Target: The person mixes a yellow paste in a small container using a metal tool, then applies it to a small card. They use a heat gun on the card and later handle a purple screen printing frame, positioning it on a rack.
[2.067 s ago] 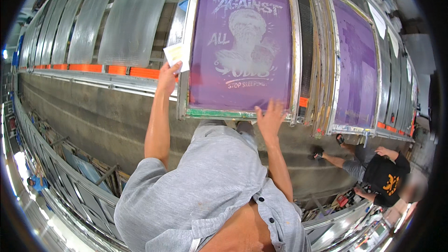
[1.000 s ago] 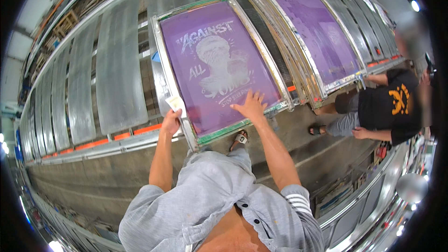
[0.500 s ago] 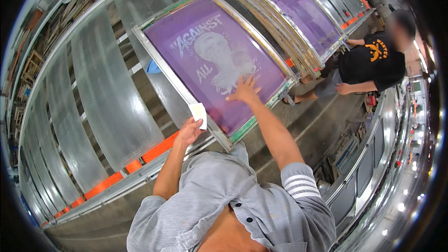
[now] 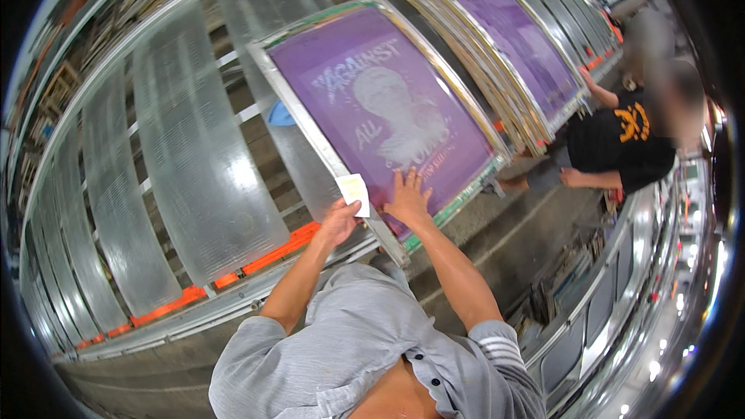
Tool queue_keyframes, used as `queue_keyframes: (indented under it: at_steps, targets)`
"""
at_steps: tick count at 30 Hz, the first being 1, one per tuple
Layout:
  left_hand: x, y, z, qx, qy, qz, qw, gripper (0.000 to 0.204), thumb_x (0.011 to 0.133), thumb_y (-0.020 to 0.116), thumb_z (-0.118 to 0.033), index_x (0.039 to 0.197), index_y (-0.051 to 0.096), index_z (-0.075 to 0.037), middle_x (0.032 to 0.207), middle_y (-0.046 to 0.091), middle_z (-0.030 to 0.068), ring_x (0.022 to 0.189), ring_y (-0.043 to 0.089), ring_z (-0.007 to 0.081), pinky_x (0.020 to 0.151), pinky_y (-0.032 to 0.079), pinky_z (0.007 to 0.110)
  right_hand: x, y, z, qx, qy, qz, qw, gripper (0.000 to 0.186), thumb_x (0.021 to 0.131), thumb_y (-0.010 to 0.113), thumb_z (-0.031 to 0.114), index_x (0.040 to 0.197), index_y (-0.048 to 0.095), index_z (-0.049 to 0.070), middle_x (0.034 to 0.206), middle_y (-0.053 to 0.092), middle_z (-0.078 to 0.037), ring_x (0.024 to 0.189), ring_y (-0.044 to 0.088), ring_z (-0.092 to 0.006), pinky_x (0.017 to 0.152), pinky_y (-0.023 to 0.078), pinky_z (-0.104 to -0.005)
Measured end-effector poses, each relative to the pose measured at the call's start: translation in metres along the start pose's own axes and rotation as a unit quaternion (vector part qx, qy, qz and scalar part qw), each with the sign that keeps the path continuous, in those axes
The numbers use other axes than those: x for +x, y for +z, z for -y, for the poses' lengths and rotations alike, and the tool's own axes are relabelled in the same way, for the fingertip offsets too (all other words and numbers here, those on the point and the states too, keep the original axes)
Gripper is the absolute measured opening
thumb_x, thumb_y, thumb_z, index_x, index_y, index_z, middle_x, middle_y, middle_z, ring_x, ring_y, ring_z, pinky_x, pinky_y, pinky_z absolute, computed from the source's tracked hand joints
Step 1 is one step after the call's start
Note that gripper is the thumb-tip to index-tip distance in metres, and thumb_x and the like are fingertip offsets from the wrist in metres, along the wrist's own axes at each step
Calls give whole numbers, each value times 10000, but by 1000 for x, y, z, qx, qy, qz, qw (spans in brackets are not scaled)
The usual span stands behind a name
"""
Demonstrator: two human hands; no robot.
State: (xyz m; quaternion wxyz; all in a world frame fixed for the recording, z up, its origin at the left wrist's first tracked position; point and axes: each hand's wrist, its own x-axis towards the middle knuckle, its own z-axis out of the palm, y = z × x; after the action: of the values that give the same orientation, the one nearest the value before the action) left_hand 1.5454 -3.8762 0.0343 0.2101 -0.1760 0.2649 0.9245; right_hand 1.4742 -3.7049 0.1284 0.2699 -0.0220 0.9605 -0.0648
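Purple-coated screen frame (image 4: 388, 109) is seen in the head view leaning tilted against ribbed translucent panels (image 4: 194, 163), its long axis running up and away from the person. The right hand (image 4: 407, 199) is laid flat on the lower part of the purple mesh, fingers spread apart and clamped on nothing. The left hand (image 4: 338, 222) is at the frame's lower left rail, fingers pinched together on a small pale card (image 4: 354, 191). The frame lies directly ahead of both hands. A stack of similar screens (image 4: 504, 54) stands just beside its right edge; open room is noted to the left. Another person (image 4: 621, 147) crouches well apart at the right.
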Motion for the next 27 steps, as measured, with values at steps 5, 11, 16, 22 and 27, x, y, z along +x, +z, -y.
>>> queue_keyframes:
  at_steps: [5, 11, 16, 22, 27]
  targets:
    - [-6, 7, -5, -58, 106, -102, 987, 272, 870, 606, -110, 1136, 559, -79, 1127, 602, 39, 1027, 571, 179, 835, 473, 401, -2, 3, -15, 15, -35, -15, 999, 928, 733, 719, 419, 1442, 217, 91, 1506, 153, -198, 1392, 156, -357, 1005, 206, -680]
    - [-88, -58, -90, 361, 293, -389, 795, 357, 783, 670, -53, 1114, 577, 45, 999, 659, 107, 882, 613, 148, 826, 463, 281, -9, 26, -35, 37, -75, -63, 994, 856, 773, 687, 411, 1439, 250, 95, 1515, 159, -159, 1398, 142, -339, 1028, 220, -638]
    - [-171, -141, -178, 333, 204, -431, 813, 290, 824, 618, -90, 1096, 579, 5, 902, 661, 83, 649, 614, 141, 446, 493, 273, -6, 31, -37, 49, -77, -58, 994, 836, 781, 684, 387, 1431, 261, 75, 1507, 167, -178, 1391, 148, -361, 1034, 229, -623]
    - [-203, -179, -190, 402, 65, -373, 834, 353, 849, 566, -178, 1165, 535, -22, 911, 626, 86, 709, 625, 196, 562, 553, 334, -11, 40, -28, 2, -110, -78, 991, 813, 796, 589, 505, 1400, 327, 28, 1472, 254, -210, 1389, 165, -353, 1119, 173, -461]
    - [-188, -191, -192, 414, 84, -342, 839, 371, 851, 576, -182, 1197, 511, -64, 923, 641, 78, 673, 635, 192, 427, 468, 292, -11, 27, -28, 45, -43, -52, 997, 806, 766, 681, 372, 1384, 303, 19, 1474, 187, -220, 1374, 162, -396, 1015, 271, -641]
